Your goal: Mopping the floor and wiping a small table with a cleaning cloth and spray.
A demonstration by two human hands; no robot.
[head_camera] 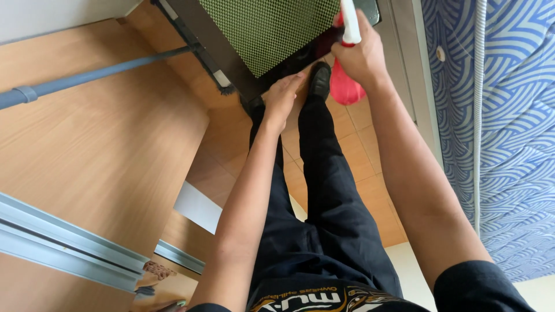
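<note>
My right hand grips a red spray bottle with a white top, held near the lower edge of a dark-framed panel with green mesh. The fingers of my left hand are stretched out and touch the dark frame at its lower corner, holding nothing. Below the hands, my legs in black trousers and a black shoe stand on an orange tiled floor.
A wooden surface with a grey metal rail fills the left. A grey pole runs across it to the panel. A blue and white patterned mattress stands on the right, beside a grey frame strip.
</note>
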